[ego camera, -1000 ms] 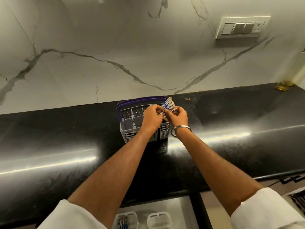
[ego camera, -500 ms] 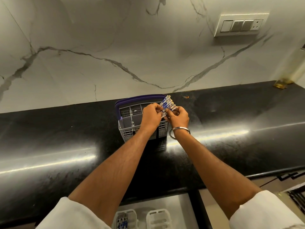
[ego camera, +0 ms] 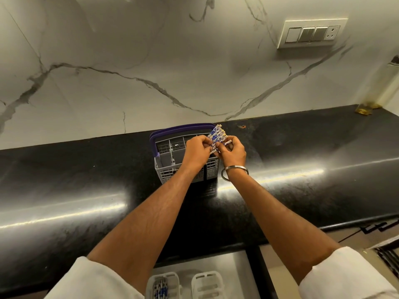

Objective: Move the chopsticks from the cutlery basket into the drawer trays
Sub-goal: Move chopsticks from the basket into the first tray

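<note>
A grey cutlery basket (ego camera: 170, 167) with a purple handle stands on the black counter near the marble wall. Over its right end, both hands hold a bunch of several blue-and-white patterned chopsticks (ego camera: 217, 134), whose ends fan up and to the right. My left hand (ego camera: 195, 151) grips the bunch from the left. From the right, the fingers of my right hand (ego camera: 233, 151) pinch it; a metal bangle sits on that wrist. Below the counter edge an open drawer shows two white trays: the left tray (ego camera: 162, 285) holds patterned chopsticks, and the right tray (ego camera: 208, 284) looks empty.
The glossy black counter (ego camera: 64, 190) runs left and right of the basket. A switch plate (ego camera: 312, 33) is on the marble wall at upper right. A brass-coloured fitting (ego camera: 366, 108) sits at the counter's far right corner. A dark grille (ego camera: 388, 253) shows at lower right.
Both hands have stayed at the basket's right end, shifting their fingers slightly on the bunch of chopsticks. Nothing else has visibly changed.
</note>
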